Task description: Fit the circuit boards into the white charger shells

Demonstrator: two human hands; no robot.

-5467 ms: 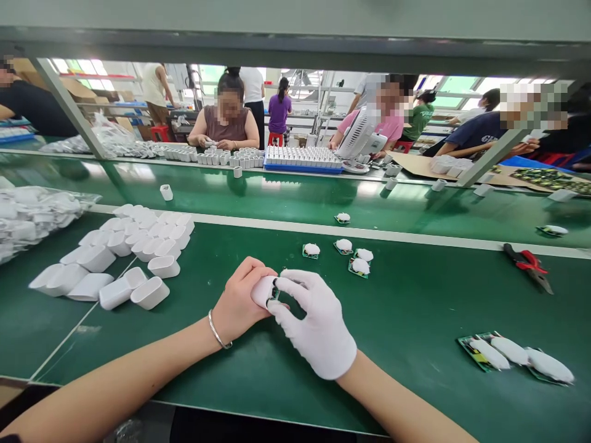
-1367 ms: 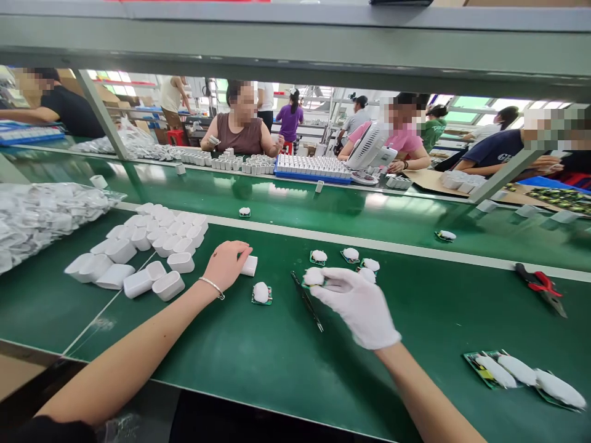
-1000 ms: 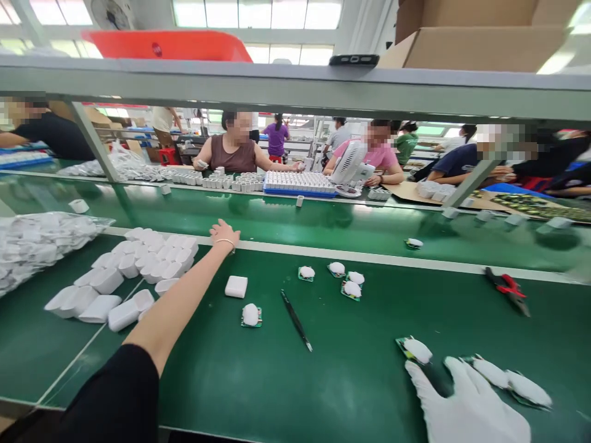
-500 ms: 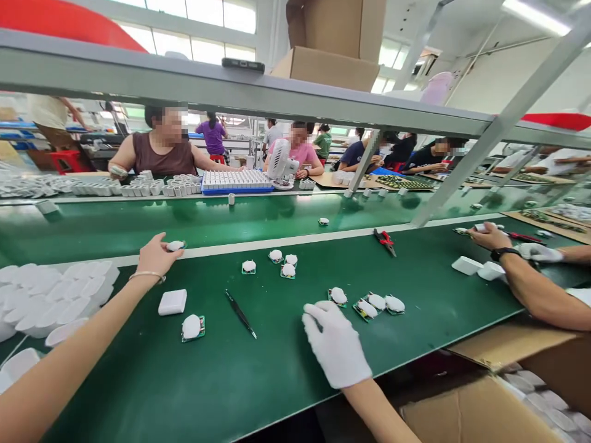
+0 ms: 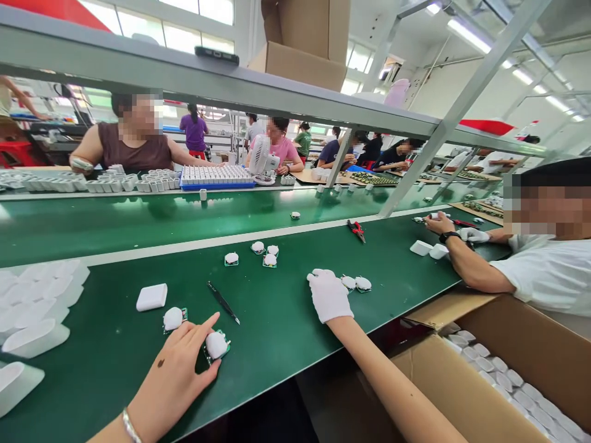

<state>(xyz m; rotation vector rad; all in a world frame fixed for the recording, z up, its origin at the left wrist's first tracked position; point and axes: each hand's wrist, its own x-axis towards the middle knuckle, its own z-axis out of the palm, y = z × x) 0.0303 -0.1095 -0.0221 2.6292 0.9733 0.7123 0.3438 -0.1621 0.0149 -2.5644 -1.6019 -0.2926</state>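
My bare left hand point(image 5: 178, 369), with a bracelet at the wrist, has its thumb and index finger around a small green circuit board point(image 5: 216, 346) topped by a white pad, low over the bench. A similar circuit board point(image 5: 173, 319) lies just beyond its knuckles. My right hand point(image 5: 329, 296), in a white glove, is at a group of these boards with its fingers curled together; whatever is under them is hidden. Two boards point(image 5: 362, 283) show at its right side. Black tweezers point(image 5: 223, 303) and a white plastic housing point(image 5: 152, 297) lie on the green bench.
Several boards point(image 5: 270, 259) lie mid-bench, with red-handled pliers point(image 5: 356, 231) farther right. White housings point(image 5: 32, 307) are stacked at left. An open carton point(image 5: 429, 381) of housings stands below right. A co-worker's arm point(image 5: 475, 264) rests at right; a metal shelf point(image 5: 295, 86) crosses above.
My left hand has come back from the far bench edge with a circuit board, down beside the other board. My right hand has moved onto the board group, covering part. The view has swung right.
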